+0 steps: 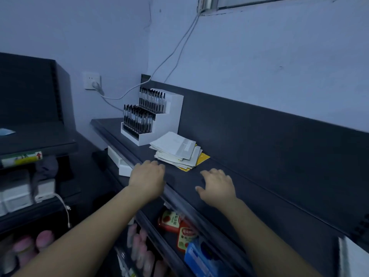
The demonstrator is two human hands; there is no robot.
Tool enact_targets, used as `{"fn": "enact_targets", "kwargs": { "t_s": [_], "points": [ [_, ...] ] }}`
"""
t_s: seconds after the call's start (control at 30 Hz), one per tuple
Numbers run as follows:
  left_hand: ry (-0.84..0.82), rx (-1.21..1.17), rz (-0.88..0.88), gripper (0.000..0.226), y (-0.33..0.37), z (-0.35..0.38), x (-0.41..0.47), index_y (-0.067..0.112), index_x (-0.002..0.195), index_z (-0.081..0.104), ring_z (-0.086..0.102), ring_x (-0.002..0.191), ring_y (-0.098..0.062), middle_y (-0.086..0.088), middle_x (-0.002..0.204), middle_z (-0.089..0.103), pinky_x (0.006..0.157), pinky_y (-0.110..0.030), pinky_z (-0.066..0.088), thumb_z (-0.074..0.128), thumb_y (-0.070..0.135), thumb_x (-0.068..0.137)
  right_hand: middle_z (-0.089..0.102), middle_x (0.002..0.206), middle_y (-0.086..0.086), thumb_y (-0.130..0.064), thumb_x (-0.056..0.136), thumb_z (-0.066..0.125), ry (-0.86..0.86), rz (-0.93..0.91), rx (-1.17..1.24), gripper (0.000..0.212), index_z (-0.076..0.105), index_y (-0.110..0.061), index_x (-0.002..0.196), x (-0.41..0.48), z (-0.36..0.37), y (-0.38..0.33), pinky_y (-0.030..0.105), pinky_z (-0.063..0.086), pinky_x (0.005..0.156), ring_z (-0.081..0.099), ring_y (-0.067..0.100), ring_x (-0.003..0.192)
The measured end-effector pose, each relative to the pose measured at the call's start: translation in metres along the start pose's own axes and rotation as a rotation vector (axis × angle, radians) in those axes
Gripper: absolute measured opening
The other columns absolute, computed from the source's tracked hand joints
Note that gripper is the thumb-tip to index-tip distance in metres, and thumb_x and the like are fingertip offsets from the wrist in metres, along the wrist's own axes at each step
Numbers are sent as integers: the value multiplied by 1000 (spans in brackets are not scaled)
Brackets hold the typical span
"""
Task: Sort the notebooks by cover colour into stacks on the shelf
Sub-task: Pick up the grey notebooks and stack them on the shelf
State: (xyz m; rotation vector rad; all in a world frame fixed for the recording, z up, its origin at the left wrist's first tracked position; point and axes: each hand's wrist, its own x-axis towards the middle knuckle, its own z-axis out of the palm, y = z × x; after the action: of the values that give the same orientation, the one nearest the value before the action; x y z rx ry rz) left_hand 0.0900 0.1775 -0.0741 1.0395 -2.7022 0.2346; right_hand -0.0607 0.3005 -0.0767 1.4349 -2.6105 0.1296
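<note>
Dim bluish light covered the dark flat shelf [249,176], where we saw a loose fanned pile of white and yellow notebooks [177,151] beside a white tiered pen display [153,120]. Our left hand [147,180] and right hand [217,186] hovered near it, fingers apart, empty. In such gloom we could probably misjudge pale covers, and a careless pull might slide the pile off.
</note>
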Motion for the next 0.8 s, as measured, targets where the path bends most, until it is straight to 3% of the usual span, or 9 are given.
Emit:
{"fn": "enact_targets", "kwargs": {
  "t_s": [0.23, 0.4, 0.53, 0.67, 0.8],
  "points": [
    [0, -15, -30, 32, -32, 25, 79, 16, 118, 54, 49, 116, -24, -3, 122, 55, 90, -36, 41, 48, 36, 94, 55, 121, 6, -44, 90, 52, -2, -1, 47, 38, 53, -16, 115, 88, 15, -7, 37, 37, 93, 45, 27, 119],
    [27, -36, -52, 24, -46, 40, 126, 13, 112, 57, 52, 109, -25, -5, 115, 57, 82, -34, 42, 46, 24, 93, 58, 115, 6, -42, 91, 49, -29, 11, 84, 35, 52, -16, 113, 135, 24, -10, 34, 37, 85, 48, 26, 112],
    [-4, -64, -45, 23, -50, 51, 158, 10, 111, 55, 51, 108, -27, -8, 115, 55, 84, -36, 43, 45, 22, 94, 60, 112, 8, -42, 89, 49, -75, 41, 130, 36, 51, -15, 112, 157, 33, -8, 34, 36, 77, 50, 28, 108],
    [-79, -149, -74, 37, -55, 64, 186, 7, 122, 50, 48, 114, -28, -10, 123, 52, 91, -39, 42, 42, 34, 98, 62, 109, 6, -43, 88, 54, -115, 56, 185, 37, 51, -15, 113, 172, 38, -6, 35, 42, 77, 53, 28, 107],
    [-120, -224, -84, 43, -60, 75, 210, 6, 120, 50, 49, 112, -29, -13, 120, 51, 92, -38, 43, 48, 41, 95, 60, 113, 7, -35, 87, 59, -155, 68, 268, 38, 51, -17, 120, 186, 42, -11, 39, 50, 84, 55, 28, 106]
  ]
}}
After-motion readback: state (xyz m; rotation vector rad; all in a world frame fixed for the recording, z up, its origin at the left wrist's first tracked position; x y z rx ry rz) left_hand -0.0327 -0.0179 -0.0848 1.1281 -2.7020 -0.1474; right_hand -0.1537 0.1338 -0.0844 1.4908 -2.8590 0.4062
